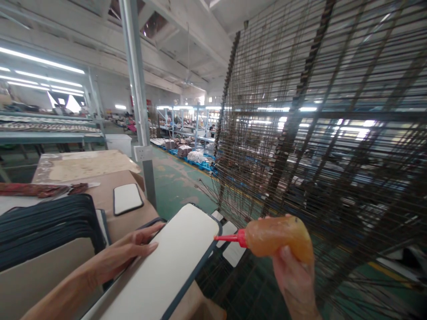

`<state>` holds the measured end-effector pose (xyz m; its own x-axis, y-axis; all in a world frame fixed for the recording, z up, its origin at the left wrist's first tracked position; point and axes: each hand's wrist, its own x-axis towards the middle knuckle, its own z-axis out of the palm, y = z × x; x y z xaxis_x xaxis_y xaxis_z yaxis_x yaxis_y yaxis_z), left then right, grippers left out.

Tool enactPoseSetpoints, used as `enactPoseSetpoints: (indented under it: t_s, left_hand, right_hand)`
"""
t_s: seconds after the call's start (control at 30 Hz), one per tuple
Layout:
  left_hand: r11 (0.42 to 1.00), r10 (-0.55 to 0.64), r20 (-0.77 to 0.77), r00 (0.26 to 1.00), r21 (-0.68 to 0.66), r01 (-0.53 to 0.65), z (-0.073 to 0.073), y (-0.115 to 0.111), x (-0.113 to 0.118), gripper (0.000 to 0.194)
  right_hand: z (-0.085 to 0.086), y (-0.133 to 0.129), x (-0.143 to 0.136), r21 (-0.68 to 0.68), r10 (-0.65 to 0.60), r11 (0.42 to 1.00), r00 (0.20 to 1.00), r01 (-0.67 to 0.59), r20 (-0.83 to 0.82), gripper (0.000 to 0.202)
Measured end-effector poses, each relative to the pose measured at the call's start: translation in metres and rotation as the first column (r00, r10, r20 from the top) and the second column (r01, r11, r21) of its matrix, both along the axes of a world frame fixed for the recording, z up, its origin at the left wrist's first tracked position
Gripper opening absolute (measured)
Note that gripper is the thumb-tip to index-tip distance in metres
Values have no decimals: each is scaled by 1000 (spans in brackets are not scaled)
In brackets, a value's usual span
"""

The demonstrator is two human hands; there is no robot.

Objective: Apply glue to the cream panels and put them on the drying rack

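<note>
While dark-edged panels (53, 224) are stacked at left, the left hand's grip (131, 249) clasps the pale panel (170, 262), near centre, and should brace it; at its far right corner the red nozzle (231, 238) wants light contact, the right hand's grip (295, 273), closed around the amber bottle (276, 233), gentle even pressure.

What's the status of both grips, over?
Left grip holds white panel. Right grip holds amber bottle, red nozzle at panel's edge, contact unclear. Wire rack beyond.
</note>
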<state>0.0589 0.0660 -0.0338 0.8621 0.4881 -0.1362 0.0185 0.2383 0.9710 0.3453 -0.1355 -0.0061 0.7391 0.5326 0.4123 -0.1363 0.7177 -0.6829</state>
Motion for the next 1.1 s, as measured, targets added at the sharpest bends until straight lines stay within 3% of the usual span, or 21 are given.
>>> enactPoseSetpoints:
  t_s: [0.17, 0.3, 0.43, 0.6, 0.77, 1.1]
  left_hand:
    - [1000, 17, 9, 1000, -13, -16, 3, -3, 1, 57]
    - [992, 108, 9, 994, -63, -107, 2, -3, -1, 61]
    - [990, 99, 3, 995, -101, -98, 3, -2, -4, 74]
    - [974, 190, -19, 982, -124, -191, 4, 1, -4, 92]
    - [971, 206, -6, 979, -126, -205, 2, 6, -3, 89]
    - [962, 238, -3, 971, -139, -236, 17, 10, 1, 86]
  right_hand:
    - [-2, 5, -8, -27, -4, 1000, 1000, 4, 10, 55]
    - [-5, 10, -13, -12, 0, 1000, 1000, 1, 24, 56]
    - [-7, 15, -18, -31, 29, 999, 998, -27, 58, 57]
    - [-11, 17, -25, -63, 26, 998, 1000, -25, 13, 60]
    - [-17, 19, -29, -106, 30, 994, 999, -26, 38, 59]
    - [-19, 23, -40, -152, 74, 986, 997, -71, 10, 75]
